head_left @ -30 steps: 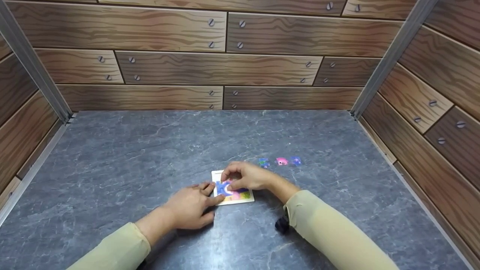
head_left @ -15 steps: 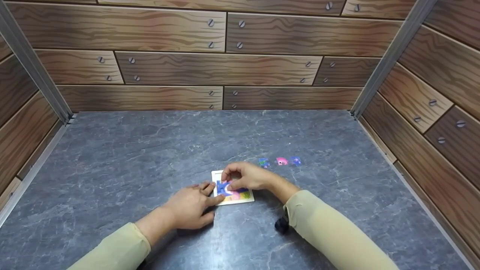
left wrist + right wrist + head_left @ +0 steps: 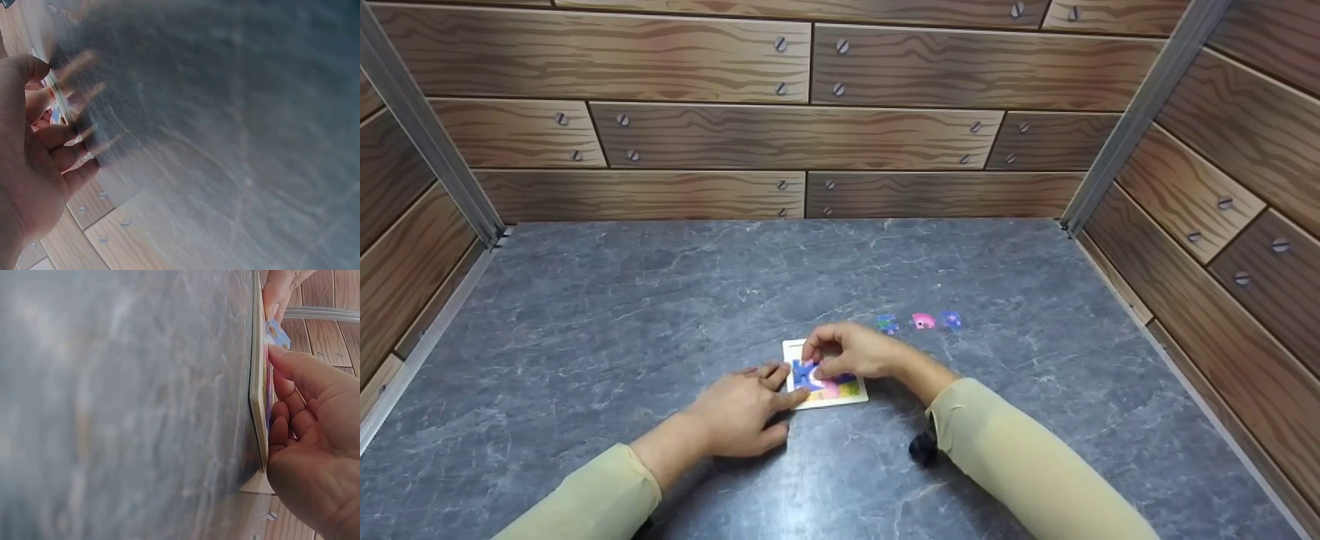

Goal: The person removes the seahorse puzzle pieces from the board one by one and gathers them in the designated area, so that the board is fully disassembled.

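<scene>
A small jigsaw puzzle in a white-rimmed tray (image 3: pixel 793 348) lies on the dark marbled table, showing pink, yellow and green picture parts. My right hand (image 3: pixel 862 352) reaches over it and pinches a blue puzzle piece (image 3: pixel 279 336) between thumb and fingers. In the right wrist view that piece stands tilted up off the tray. My left hand (image 3: pixel 739 416) rests at the tray's left side, fingers extended, the index fingertip on the lower left of the picture. Part of the puzzle is hidden beneath the right hand.
Three loose puzzle pieces lie in a row beyond my right hand: a blue-green one (image 3: pixel 887 323), a pink one with an eye (image 3: pixel 923 321) and a blue one (image 3: pixel 952 320). Wood-patterned walls (image 3: pixel 697 139) enclose the table at the back and sides.
Almost nothing differs. Both hands keep their places at the tray, and the blue puzzle piece stays in the right hand with at most a slight shift.
</scene>
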The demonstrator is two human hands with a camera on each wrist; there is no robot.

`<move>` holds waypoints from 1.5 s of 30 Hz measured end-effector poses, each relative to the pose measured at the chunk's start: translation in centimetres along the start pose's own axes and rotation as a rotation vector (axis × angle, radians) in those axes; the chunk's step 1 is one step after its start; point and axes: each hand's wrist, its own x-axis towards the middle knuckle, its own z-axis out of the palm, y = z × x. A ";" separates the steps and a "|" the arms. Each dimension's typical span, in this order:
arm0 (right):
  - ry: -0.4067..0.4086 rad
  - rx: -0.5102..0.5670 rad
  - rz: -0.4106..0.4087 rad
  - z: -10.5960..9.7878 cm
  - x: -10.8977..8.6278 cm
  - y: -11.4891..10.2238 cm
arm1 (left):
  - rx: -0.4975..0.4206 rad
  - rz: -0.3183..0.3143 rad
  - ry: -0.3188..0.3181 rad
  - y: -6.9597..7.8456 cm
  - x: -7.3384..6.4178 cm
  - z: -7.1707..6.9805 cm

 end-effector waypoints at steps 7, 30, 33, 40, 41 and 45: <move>0.000 -0.012 -0.006 0.1 0.0 -0.1 | -0.005 -0.004 -0.002 0.0 0.0 -0.1; -0.012 -0.030 0.002 -0.1 0.0 -0.1 | 0.010 -0.009 -0.004 -0.1 0.0 0.0; -0.008 -0.042 0.011 -0.1 0.0 -0.1 | 0.012 -0.005 -0.007 0.0 0.0 0.0; 0.007 -0.046 0.027 -0.1 -0.1 -0.1 | 0.008 -0.007 -0.006 0.0 0.0 0.0; 0.009 -0.046 0.026 -0.2 -0.1 -0.1 | 0.006 -0.009 -0.006 0.0 0.0 0.0; 0.011 -0.049 0.006 -0.1 -0.1 -0.1 | -0.001 -0.019 -0.008 0.0 0.0 0.0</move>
